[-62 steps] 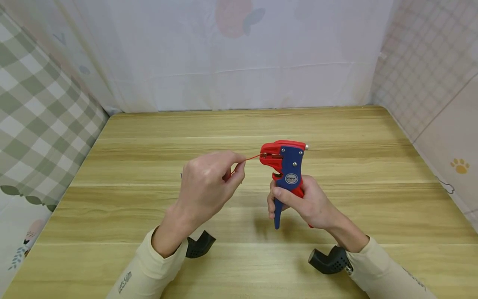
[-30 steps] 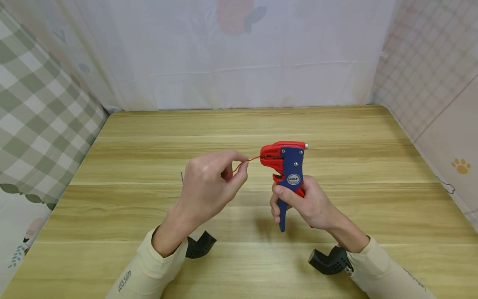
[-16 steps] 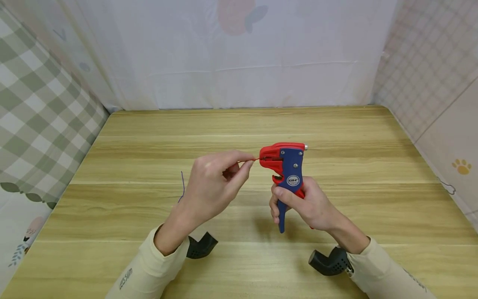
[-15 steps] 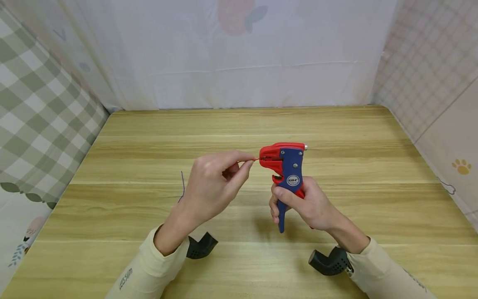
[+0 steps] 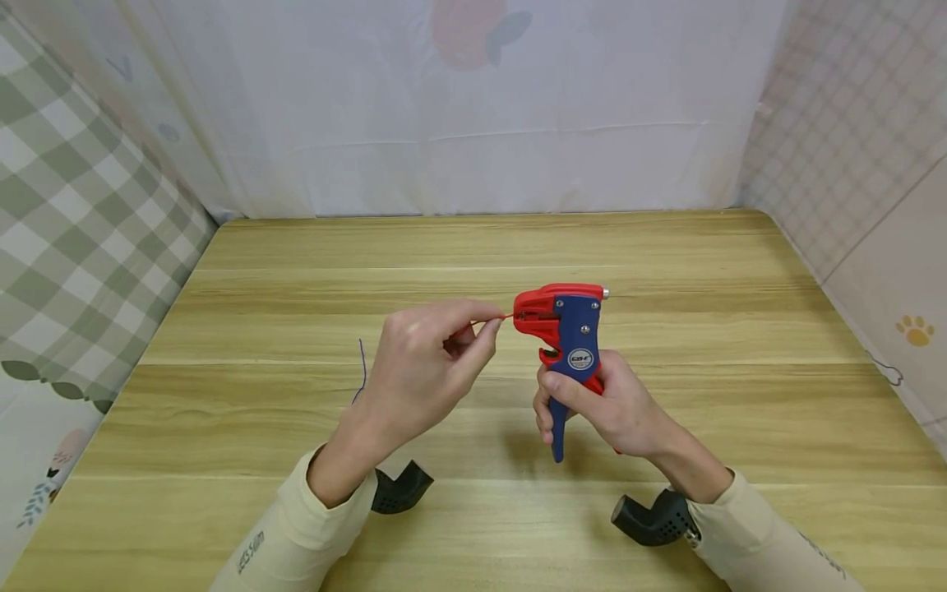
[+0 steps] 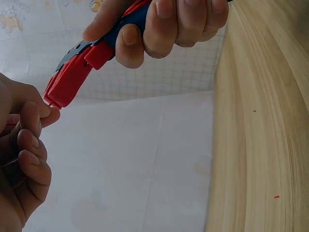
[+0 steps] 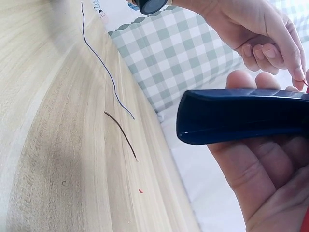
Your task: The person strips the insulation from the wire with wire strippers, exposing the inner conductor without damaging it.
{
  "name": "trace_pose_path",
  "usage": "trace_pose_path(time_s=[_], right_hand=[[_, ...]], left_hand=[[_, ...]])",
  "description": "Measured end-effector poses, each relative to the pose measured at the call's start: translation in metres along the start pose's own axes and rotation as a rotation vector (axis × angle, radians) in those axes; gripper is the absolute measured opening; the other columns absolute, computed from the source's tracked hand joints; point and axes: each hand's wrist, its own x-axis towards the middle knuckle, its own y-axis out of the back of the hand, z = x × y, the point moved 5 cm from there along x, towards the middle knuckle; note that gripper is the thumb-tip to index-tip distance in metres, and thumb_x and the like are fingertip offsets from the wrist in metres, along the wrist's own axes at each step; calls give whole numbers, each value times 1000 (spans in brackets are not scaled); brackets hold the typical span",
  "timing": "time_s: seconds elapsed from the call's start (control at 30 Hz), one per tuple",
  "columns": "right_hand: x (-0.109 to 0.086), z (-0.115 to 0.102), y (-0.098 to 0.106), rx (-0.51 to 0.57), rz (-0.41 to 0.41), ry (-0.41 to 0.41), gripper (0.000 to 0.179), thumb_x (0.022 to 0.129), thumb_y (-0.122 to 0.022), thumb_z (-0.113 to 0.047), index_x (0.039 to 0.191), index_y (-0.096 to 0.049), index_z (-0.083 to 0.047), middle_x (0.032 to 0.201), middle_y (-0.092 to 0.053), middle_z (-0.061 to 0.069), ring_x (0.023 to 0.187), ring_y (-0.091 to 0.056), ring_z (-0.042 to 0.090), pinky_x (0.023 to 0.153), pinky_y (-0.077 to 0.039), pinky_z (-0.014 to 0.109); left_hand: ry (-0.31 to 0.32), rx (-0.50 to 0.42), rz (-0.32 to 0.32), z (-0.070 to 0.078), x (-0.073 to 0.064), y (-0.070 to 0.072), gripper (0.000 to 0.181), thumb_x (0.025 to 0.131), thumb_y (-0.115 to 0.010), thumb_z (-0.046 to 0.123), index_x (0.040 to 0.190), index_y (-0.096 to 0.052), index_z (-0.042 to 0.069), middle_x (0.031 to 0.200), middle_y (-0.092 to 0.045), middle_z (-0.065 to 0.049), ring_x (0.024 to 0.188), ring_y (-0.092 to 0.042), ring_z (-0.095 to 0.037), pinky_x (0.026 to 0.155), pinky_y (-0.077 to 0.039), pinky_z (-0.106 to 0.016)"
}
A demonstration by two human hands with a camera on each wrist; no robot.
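My left hand (image 5: 425,370) pinches a thin red wire (image 5: 508,316) between thumb and index finger. Only a short stretch of it shows, running from the fingertips to the nose of a wire stripper (image 5: 579,325). The tool has a red head and a dark blue body with a round label. My right hand (image 5: 602,403) grips its handles, holding it upright above the table with the nose to the left. In the left wrist view, the left fingertips sit right at the red nose (image 6: 67,84). The wire's end inside the head is hidden.
A blue wire (image 7: 104,67) and a shorter brown wire (image 7: 123,133) lie on the wooden table (image 5: 473,526). Near them is a tiny red scrap (image 7: 140,191). Pale curtains (image 5: 473,164) stand behind, and a green checked cloth (image 5: 89,181) hangs at left.
My left hand has shifted right, its fingertips now closer to the stripper's nose, with less red wire showing between. More of the blue wire shows beside that hand. The stripper has moved only slightly.
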Motion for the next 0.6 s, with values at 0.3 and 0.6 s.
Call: trace_pose_path(time_s=[0.3,0.6], right_hand=[[0,0,0,12,-9,-4,17,109,-42,1,101,-57,0,73,-64,14,62,-68,25,63,-60,40],[0,-2,-2,13,-10,-3,18,109,-42,1,100,-56,1,70,-62,18,58,-66,26,59,-58,40]], left_hand=[[-1,-8,3,0,0,0,10,92,-73,0,96,-81,2,61,-60,1,53,-50,-7,53,-45,-20],[15,-25,-3,-1,1,0,10,92,-72,0,95,-81,2,61,-59,1,53,-52,-7,54,-47,-20]])
